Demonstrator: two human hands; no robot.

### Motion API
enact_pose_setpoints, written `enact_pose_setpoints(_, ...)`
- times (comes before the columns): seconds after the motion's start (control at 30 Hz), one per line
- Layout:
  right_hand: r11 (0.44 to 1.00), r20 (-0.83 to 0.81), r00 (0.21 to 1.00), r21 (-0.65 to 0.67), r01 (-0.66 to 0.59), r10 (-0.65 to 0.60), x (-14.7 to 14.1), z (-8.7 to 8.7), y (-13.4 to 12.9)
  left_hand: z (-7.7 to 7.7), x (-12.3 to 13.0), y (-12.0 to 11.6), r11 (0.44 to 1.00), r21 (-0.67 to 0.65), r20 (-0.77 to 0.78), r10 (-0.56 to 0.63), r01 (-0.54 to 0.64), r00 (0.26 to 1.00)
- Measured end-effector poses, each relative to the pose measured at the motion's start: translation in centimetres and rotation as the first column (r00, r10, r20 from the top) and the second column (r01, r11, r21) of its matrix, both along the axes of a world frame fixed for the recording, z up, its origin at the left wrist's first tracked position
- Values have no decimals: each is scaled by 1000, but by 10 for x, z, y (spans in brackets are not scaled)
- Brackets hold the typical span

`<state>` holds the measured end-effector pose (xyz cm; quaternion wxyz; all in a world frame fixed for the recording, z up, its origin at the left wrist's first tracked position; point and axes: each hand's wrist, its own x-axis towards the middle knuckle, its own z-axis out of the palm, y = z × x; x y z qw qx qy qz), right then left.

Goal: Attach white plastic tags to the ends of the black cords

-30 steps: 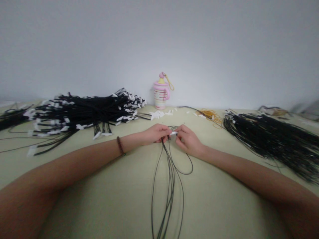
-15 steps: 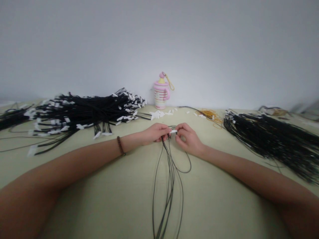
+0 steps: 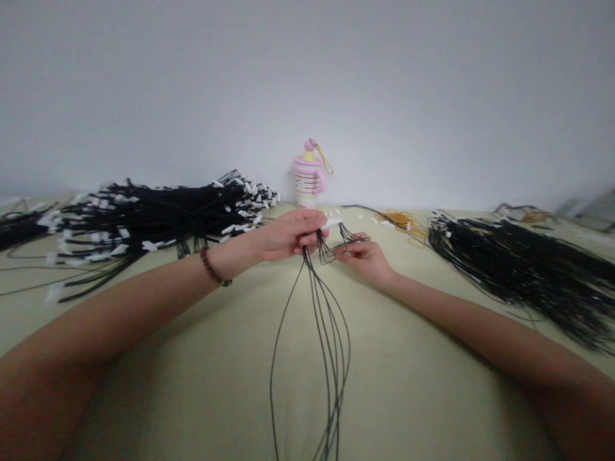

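Observation:
Near the middle of the head view, my left hand (image 3: 293, 235) pinches a white connector (image 3: 331, 223) between thumb and fingers. Thin black wires (image 3: 331, 333) hang from below that hand in long loops towards the near edge of the picture. Short wire lengths also come off the connector and curve to the right. My right hand (image 3: 362, 256), lower and to the right, is closed on some of these black wires, with its fingertips pressed together.
A large heap of black cables (image 3: 177, 208) with white ends lies at the left. Another black cable bundle (image 3: 519, 269) spreads over the right side. Behind my hands stands a pink and white cup (image 3: 307, 182). Yellow bands (image 3: 403, 221) and small white pieces lie near the wall.
My left hand has risen with the white connector and moved slightly left. My right hand has come away from the connector and is now on the wires. The hanging loops have swung left.

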<state>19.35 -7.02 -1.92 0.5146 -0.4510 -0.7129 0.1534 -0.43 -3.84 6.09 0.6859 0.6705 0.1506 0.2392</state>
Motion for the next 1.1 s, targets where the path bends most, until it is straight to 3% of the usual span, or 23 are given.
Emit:
enact_pose_setpoints(0.1, 957, -206, 967, -213, -197, 153, 0, 5, 0, 0, 0, -10, 992, 57, -97, -110, 116, 989)
enact_pose_setpoints(0.2, 872, -460, 875, -354, -339, 154, 3, 7, 3, -11, 3, -11, 952, 175, -275, -199, 252, 941)
enact_pose_setpoints(0.3, 830, -608, 792, -414, -375, 54, 9, 6, 10, -27, 6, -7, 910, 242, -429, -211, 337, 878)
enact_pose_setpoints(0.4, 864, -612, 791, -408, -296, -19, 13, 2, 18, -42, 8, -2, 928, 215, -472, -173, 303, 864)
enact_pose_setpoints(0.5, 969, -388, 917, -248, -7, -93, 16, 0, 17, -50, 10, 3, 970, 177, -427, -76, 166, 901)
enact_pose_setpoints(0.57, 989, -115, 983, 26, 149, -145, 14, 0, 9, -52, 12, 6, 986, 144, -394, -18, 81, 919)
enact_pose_setpoints(0.6, 973, 27, 986, 165, 158, -165, 12, 1, 4, -53, 13, 7, 991, 125, -378, 6, 45, 926)
enact_pose_setpoints(0.7, 921, 397, 906, 388, -22, -146, 2, 6, -15, -56, 16, 9, 996, 78, -341, 67, -43, 938)
enact_pose_setpoints(0.8, 857, 702, 709, 404, -321, -65, -9, 7, -30, -60, 18, 11, 993, 34, -298, 116, -111, 948)
enact_pose_setpoints(0.87, 837, 787, 615, 361, -412, -37, -14, 6, -34, -61, 19, 12, 988, -6, -268, 146, -153, 952)
enact_pose_setpoints(1.0, 874, 737, 672, 275, -400, 76, -16, 3, -34, -60, 20, 15, 969, -102, -227, 198, -225, 954)
enact_pose_setpoints(1.1, 876, 683, 718, 257, -408, 134, -14, 2, -33, -59, 20, 17, 968, -136, -213, 179, -210, 961)
